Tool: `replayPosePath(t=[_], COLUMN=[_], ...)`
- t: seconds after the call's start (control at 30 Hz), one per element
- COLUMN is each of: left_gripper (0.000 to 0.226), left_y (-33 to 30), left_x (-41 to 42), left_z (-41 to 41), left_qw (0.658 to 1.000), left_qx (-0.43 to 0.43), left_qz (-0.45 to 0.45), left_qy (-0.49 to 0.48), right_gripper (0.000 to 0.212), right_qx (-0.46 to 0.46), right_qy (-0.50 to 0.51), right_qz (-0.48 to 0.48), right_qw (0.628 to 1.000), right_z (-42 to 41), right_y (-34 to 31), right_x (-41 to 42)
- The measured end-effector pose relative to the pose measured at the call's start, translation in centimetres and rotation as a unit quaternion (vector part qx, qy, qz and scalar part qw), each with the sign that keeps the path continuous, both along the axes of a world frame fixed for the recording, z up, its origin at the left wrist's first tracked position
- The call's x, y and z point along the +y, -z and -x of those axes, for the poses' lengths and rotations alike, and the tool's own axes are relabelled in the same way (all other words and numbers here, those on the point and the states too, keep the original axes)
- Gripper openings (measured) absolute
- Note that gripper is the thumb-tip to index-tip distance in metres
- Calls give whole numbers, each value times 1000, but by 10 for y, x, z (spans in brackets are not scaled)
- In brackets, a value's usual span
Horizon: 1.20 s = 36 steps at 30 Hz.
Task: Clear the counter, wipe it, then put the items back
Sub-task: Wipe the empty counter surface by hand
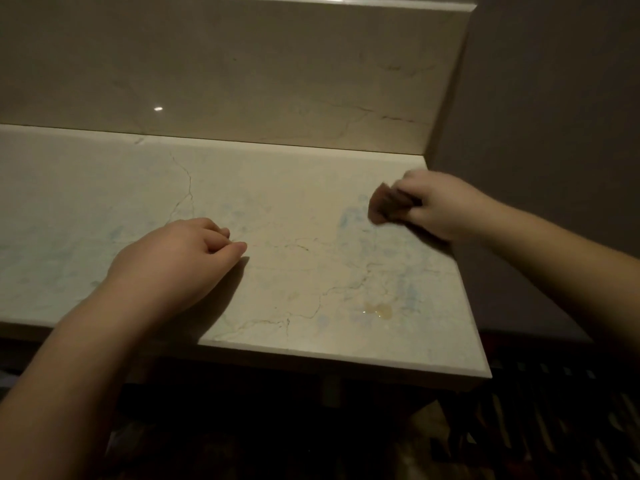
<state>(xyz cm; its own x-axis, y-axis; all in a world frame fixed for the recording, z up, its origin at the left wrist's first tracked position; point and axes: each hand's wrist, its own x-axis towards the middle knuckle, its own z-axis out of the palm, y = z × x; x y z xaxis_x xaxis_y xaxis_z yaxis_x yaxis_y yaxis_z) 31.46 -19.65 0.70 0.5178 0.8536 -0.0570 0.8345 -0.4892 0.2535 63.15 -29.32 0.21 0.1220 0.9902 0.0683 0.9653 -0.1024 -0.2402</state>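
Observation:
A pale marble counter point(298, 258) with thin dark veins and faint blue smears fills the middle of the view. My right hand point(440, 206) grips a small brown cloth point(384, 207) and holds it down on the counter near the back right corner; the hand is blurred. My left hand point(173, 261) rests on the counter at centre left, fingers curled under loosely, with nothing in it. A small yellowish wet spot point(379, 310) lies near the front right edge.
A marble backsplash point(242, 71) rises behind the counter. A plain wall point(554, 116) closes off the right side. The counter's front edge point(346, 363) and right edge drop to a dark floor with a patterned rug point(554, 427).

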Motion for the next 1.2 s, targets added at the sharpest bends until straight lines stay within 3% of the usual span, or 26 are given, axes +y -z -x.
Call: replayPosePath(t=[0.1,0.17,0.47,0.77,1.0,1.2], left_gripper=[39,40,44,45,45,43], left_y=[0,0,-1,-2,1,1], left_x=[0,0,-2,-1,6,7], left_z=[0,0,-1,5,12,13], left_qw=[1000,1000,1000,998,995,992], left_qx=[0,4,17,27,32,22], left_qz=[-2,-3,-19,-18,-23,-35], left_qy=[0,-1,13,60,94,120], right_gripper=[14,3,20,13,17,19], right_qx=[30,8,-13,13,24,2], right_qy=[-41,-10,126,62,84,148], right_qz=[26,10,-69,-25,23,3], right_qw=[998,1000,990,998,996,989], right_z=[12,-4,-45,61,111,157], right_y=[-2,-3,7,4,-4,2], right_x=[-24,-13,44,-34,-78,-107])
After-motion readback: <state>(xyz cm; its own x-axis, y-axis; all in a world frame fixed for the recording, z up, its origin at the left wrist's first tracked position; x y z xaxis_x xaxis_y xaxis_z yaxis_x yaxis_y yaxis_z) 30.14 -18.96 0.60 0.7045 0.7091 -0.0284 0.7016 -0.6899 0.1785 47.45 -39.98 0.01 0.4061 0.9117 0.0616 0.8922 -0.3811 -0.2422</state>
